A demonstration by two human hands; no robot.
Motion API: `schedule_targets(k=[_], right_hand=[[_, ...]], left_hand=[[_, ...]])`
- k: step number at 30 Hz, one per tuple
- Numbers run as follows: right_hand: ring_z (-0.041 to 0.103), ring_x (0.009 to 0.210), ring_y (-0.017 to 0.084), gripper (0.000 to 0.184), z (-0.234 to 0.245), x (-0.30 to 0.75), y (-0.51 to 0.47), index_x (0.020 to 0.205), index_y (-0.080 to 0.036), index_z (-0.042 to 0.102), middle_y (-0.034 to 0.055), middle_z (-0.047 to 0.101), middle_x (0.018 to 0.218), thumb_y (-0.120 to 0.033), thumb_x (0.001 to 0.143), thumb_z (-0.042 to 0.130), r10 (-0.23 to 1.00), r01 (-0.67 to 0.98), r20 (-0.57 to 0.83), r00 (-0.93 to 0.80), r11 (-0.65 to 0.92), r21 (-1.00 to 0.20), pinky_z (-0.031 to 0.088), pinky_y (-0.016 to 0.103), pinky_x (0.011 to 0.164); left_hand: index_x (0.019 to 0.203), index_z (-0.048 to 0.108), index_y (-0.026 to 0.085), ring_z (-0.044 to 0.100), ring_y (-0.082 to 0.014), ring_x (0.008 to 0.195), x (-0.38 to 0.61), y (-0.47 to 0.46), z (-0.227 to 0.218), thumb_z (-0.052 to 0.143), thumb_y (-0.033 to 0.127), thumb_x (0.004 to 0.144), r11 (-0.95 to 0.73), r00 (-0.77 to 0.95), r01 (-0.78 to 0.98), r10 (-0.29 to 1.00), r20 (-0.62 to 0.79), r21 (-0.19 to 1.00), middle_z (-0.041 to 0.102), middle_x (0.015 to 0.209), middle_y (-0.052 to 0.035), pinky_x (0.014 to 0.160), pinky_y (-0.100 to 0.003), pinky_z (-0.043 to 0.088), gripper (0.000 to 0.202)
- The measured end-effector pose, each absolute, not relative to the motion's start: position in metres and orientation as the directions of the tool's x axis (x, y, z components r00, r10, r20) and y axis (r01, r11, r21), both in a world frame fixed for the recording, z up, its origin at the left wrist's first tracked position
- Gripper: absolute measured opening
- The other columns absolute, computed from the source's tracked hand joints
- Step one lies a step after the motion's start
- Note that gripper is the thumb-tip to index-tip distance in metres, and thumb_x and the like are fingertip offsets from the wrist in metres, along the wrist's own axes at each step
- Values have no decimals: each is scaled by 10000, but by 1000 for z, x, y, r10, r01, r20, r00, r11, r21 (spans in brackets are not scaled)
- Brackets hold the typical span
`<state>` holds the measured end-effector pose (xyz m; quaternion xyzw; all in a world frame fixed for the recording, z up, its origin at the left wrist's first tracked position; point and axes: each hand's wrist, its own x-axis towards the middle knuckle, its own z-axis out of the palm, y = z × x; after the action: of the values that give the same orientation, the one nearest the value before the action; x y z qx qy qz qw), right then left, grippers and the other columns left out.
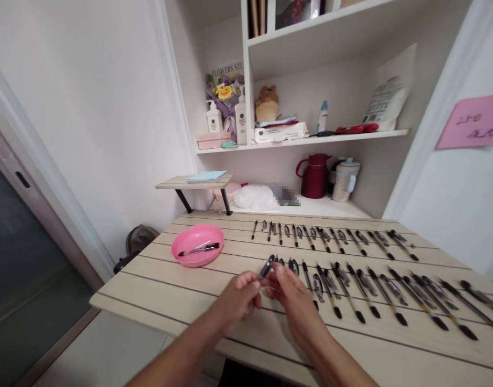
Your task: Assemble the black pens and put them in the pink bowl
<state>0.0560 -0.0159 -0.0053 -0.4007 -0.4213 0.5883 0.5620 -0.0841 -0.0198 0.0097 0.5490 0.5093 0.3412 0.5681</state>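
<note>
My left hand (244,290) pinches a short dark pen cap (266,267) with a clip, held tilted above the table's near middle. Close beside it, my right hand (289,293) has its fingers bent together at the cap's upper end; anything between them is hidden. Beyond and to the right of my hands lies a near row of black pens (353,293) alternating with short grey-black caps (366,282). A farther row of smaller-looking pens (295,235) and caps lies behind it. Left of my hands, a pink bowl (178,255) holds a pen (200,249) and a thin white stick.
The wooden table (150,293) has dark grooves. At its back left stands a small raised shelf (172,183) with blue paper on it. Behind are a red jug (314,177), a light tumbler (345,180), a white plastic bag (254,198) and white shelving (331,141) with bottles.
</note>
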Motion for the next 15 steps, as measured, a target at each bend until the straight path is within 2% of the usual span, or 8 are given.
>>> schedule_targets(k=[2,4,6,9,12,15], right_hand=[[606,619,155,382,0,43,-11,913,-185,530,24,628,738,-522,734,537,998,-453,-55,-14,-55,-890,420,223,466],[578,482,143,350,2,36,-5,886,-196,495,-18,584,615,-504,726,542,992,-519,-126,6,-104,-849,341,199,358],[548,404,134,300,0,34,3,851,-204,471,-56,529,508,-471,729,534,987,-549,-159,23,-121,-827,327,196,338],[547,405,130,263,-5,39,15,823,-202,477,-58,536,465,-438,726,542,988,-527,-150,41,-106,-843,404,222,401],[558,438,136,293,-9,44,23,814,-192,494,-17,610,516,-447,696,578,984,-515,-170,47,-122,-849,432,238,433],[576,489,139,320,-7,47,26,810,-178,511,30,665,608,-440,665,623,984,-543,-173,40,-124,-831,444,241,464]], left_hand=[[1007,532,159,287,-27,368,-56,-29,-4,573,420,713,222,225,7,950,-218,975,450,501,66,434,-171,198,395],[999,534,163,298,-26,399,-37,-31,-10,616,402,682,213,168,-151,968,-187,965,412,503,77,444,-165,199,406],[966,533,168,278,-25,401,-29,-31,-10,605,393,693,204,129,-237,976,-177,950,389,499,82,431,-164,185,361],[900,509,182,180,-18,341,-32,-30,-6,537,390,747,289,158,-210,953,-259,934,379,481,87,378,-186,93,259],[867,490,192,137,-11,316,-40,-30,-1,521,376,761,370,227,-178,917,-328,912,386,487,86,369,-198,34,214],[967,513,197,143,-7,318,-47,-27,2,544,371,754,400,321,-193,889,-328,896,378,491,88,374,-192,21,277]])
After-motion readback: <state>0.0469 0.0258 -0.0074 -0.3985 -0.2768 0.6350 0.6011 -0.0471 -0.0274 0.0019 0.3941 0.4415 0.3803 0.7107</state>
